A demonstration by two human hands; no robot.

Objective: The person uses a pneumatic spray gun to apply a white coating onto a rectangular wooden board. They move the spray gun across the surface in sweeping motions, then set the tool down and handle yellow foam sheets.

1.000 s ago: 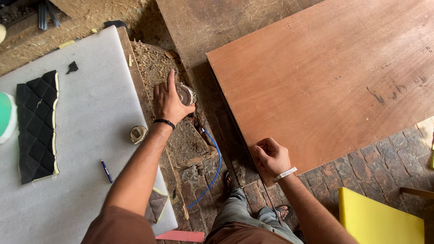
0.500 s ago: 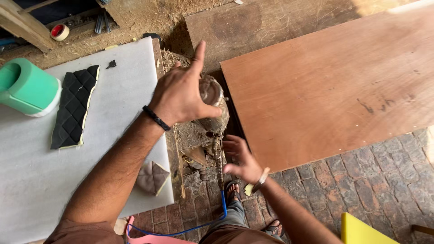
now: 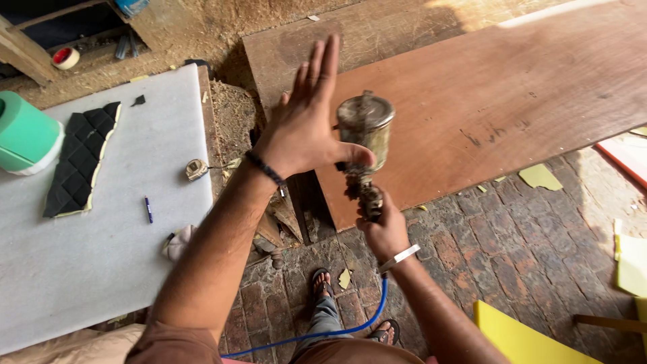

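We held a spray gun (image 3: 364, 152) upright in front of us, above the near edge of a brown board (image 3: 499, 101) that lay on the brick floor (image 3: 512, 249). Our right hand (image 3: 384, 232) was closed round the grip below the metal cup, with a blue hose (image 3: 350, 323) trailing down from it past our sandalled feet. Our left hand (image 3: 303, 121) was open, fingers spread upward, its thumb pressed against the side of the cup.

We judged the gun to be rigid metal and fairly heavy at the top, where the cup sits, so it would tip if held loosely. The grip is the place to take it, with a second hand steadying the cup; the grimy surface looked rough rather than slippery.

Half a second earlier our left hand had covered the cup lower down, near the sawdust, and our right hand had been open below it. Now the gun was raised and our right hand gripped it.

To our left lay a white bench (image 3: 101, 256) with a black quilted pad (image 3: 81, 158), a pen (image 3: 147, 209) and a tape measure (image 3: 197, 169).
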